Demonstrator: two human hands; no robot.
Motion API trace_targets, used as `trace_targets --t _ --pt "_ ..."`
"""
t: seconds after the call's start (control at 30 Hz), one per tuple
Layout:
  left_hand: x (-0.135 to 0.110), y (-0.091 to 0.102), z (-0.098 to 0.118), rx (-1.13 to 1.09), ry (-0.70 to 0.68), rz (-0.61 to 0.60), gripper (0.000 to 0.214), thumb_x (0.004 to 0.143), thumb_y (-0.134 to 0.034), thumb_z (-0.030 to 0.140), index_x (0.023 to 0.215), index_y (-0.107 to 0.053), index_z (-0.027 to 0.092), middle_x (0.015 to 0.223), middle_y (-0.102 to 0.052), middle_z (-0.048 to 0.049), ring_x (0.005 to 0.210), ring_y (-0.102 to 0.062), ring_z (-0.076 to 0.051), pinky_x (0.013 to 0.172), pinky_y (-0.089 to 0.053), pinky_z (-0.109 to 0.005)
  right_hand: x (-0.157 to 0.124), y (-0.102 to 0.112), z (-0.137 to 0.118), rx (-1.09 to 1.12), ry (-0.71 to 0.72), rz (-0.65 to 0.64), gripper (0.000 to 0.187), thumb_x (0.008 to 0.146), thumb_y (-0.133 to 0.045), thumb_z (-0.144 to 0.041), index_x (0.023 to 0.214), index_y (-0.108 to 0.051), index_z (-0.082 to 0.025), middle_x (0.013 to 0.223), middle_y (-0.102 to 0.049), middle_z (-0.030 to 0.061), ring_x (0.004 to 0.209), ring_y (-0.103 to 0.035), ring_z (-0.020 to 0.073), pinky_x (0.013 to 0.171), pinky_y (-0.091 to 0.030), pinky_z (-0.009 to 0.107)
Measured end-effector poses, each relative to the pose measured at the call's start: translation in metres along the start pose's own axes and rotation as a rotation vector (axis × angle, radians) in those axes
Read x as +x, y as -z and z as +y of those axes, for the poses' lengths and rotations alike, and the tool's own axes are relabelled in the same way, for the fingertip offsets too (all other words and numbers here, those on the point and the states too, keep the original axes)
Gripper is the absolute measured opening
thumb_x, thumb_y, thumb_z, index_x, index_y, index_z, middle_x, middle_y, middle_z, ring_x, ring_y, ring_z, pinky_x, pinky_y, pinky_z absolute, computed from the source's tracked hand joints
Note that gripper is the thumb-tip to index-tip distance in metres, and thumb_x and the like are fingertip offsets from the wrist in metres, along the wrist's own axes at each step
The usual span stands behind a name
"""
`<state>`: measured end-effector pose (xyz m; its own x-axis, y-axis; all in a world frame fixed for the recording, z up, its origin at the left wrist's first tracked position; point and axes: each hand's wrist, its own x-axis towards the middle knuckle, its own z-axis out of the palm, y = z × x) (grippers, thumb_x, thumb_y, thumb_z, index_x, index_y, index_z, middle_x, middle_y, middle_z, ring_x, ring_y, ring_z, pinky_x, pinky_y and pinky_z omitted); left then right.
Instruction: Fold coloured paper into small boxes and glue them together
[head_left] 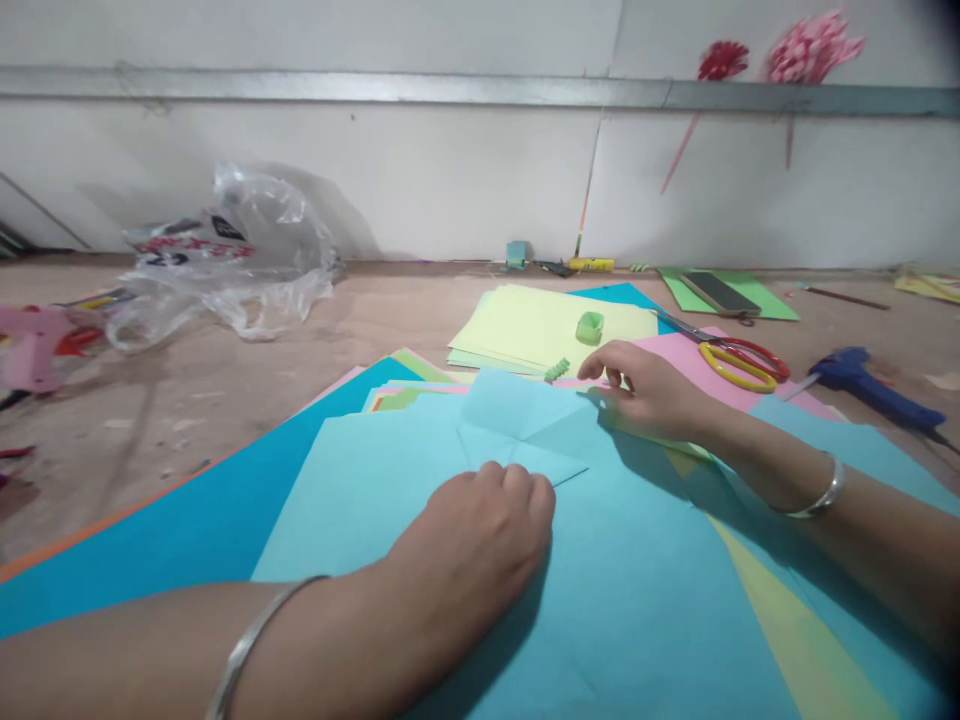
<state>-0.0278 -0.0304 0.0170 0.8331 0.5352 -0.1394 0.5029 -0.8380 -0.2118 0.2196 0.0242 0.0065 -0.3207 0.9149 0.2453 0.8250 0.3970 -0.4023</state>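
Note:
A small folded piece of light blue paper [510, 410] lies on a large light blue sheet [652, 590], its creases and pointed right corner showing. My left hand [484, 540] is closed over the near edge of the folded piece, pressing down on it; the fingertips are hidden beneath the knuckles. To the right, my right hand [649, 390] hovers by the far edge of the paper, fingers bent and apart, with nothing visible in them. Just beyond it are a small curled green paper strip [556, 370] and a green paper ring [589, 327].
Scissors [739, 362] and a blue glue gun [877, 388] lie at the right, with a phone [720, 294] behind them. A plastic bag [232, 260] and a pink glue gun [34, 345] are on the left. Pale yellow sheets [510, 325] lie ahead, before the wall.

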Motion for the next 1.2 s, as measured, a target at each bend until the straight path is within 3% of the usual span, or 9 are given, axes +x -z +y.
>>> trace_targets --t 0.2,0.4,0.5,0.6,0.73,0.87,0.93,1.03,1.2 --pt "0.009 0.001 -0.014 0.0 0.036 -0.055 0.028 0.076 -0.048 -0.001 0.096 -0.061 0.012 0.087 -0.061 -0.0095 0.073 -0.059 -0.021 0.06 -0.051 -0.032 0.003 -0.018 0.015 -0.304 0.302 0.113 0.048 0.087 -0.039 -0.003 0.124 -0.063 -0.02 0.094 -0.062 0.0104 0.084 -0.056 0.0211 0.072 -0.047 0.033" --pt "0.02 0.007 -0.029 -0.095 0.065 -0.079 0.019 0.081 -0.048 0.001 0.085 -0.063 0.012 0.085 -0.063 -0.0096 0.077 -0.061 -0.022 0.068 -0.05 -0.035 0.0 -0.009 -0.001 -0.337 0.676 0.306 0.023 0.093 -0.049 -0.011 0.092 -0.07 -0.019 0.092 -0.064 0.0082 0.081 -0.055 0.0178 0.069 -0.045 0.031" --pt "0.025 0.006 -0.041 -0.093 0.098 -0.059 0.021 0.084 -0.047 0.002 0.082 -0.066 0.012 0.084 -0.065 -0.0099 0.08 -0.061 -0.023 0.071 -0.048 -0.036 -0.006 -0.006 -0.016 -0.354 0.891 0.254 0.014 0.092 -0.058 -0.016 0.081 -0.065 -0.019 0.095 -0.068 0.0055 0.09 -0.057 0.0183 0.075 -0.044 0.033" --pt "0.028 0.005 -0.049 -0.059 0.109 -0.063 0.021 0.086 -0.049 0.004 0.08 -0.068 0.012 0.083 -0.065 -0.0105 0.08 -0.06 -0.023 0.07 -0.046 -0.034 -0.01 -0.009 -0.026 -0.321 0.971 0.11 0.013 0.093 -0.057 -0.013 0.083 -0.064 -0.016 0.081 -0.068 0.0038 0.083 -0.058 0.016 0.074 -0.044 0.032" --pt "0.022 0.006 -0.039 -0.009 0.115 -0.05 0.021 0.087 -0.05 0.006 0.087 -0.07 0.01 0.088 -0.066 -0.012 0.079 -0.058 -0.022 0.069 -0.045 -0.033 -0.01 -0.018 -0.025 -0.077 0.92 -0.003 0.012 0.095 -0.054 -0.015 0.094 -0.065 -0.015 0.082 -0.07 0.0054 0.08 -0.06 0.0156 0.074 -0.046 0.032" --pt "0.007 0.005 -0.012 0.005 0.046 -0.091 0.025 0.089 -0.049 0.01 0.099 -0.071 0.01 0.092 -0.069 -0.014 0.076 -0.059 -0.021 0.065 -0.046 -0.031 -0.011 -0.02 -0.022 0.297 0.709 -0.05 0.012 0.094 -0.059 -0.024 0.09 -0.067 -0.016 0.078 -0.07 0.0057 0.072 -0.061 0.0133 0.069 -0.048 0.026" --pt "0.0 0.003 -0.002 0.003 -0.005 -0.117 0.03 0.091 -0.05 0.014 0.113 -0.069 0.007 0.109 -0.069 -0.0209 0.084 -0.063 -0.023 0.068 -0.048 -0.033 -0.013 -0.019 -0.024 0.385 0.605 -0.1 0.018 0.093 -0.061 -0.031 0.085 -0.068 -0.016 0.073 -0.069 0.0047 0.068 -0.061 0.0121 0.066 -0.048 0.024" --pt "-0.006 0.0 0.006 0.005 -0.075 -0.15 0.038 0.093 -0.053 0.024 0.125 -0.064 0.005 0.132 -0.057 -0.0298 0.106 -0.064 -0.034 0.08 -0.051 -0.041 -0.014 -0.018 -0.029 0.353 0.487 -0.149 0.034 0.093 -0.057 -0.044 0.077 -0.066 -0.015 0.067 -0.066 0.0034 0.061 -0.057 0.0111 0.06 -0.044 0.022" --pt "-0.015 -0.009 0.01 0.033 -0.101 -0.086 0.046 0.093 -0.056 0.038 0.124 -0.065 0.005 0.136 -0.051 -0.0316 0.12 -0.057 -0.044 0.088 -0.05 -0.05 -0.014 -0.026 -0.03 0.027 0.332 -0.147 0.055 0.094 -0.042 -0.06 0.065 -0.059 -0.017 0.06 -0.059 0.003 0.057 -0.048 0.0131 0.055 -0.034 0.025"
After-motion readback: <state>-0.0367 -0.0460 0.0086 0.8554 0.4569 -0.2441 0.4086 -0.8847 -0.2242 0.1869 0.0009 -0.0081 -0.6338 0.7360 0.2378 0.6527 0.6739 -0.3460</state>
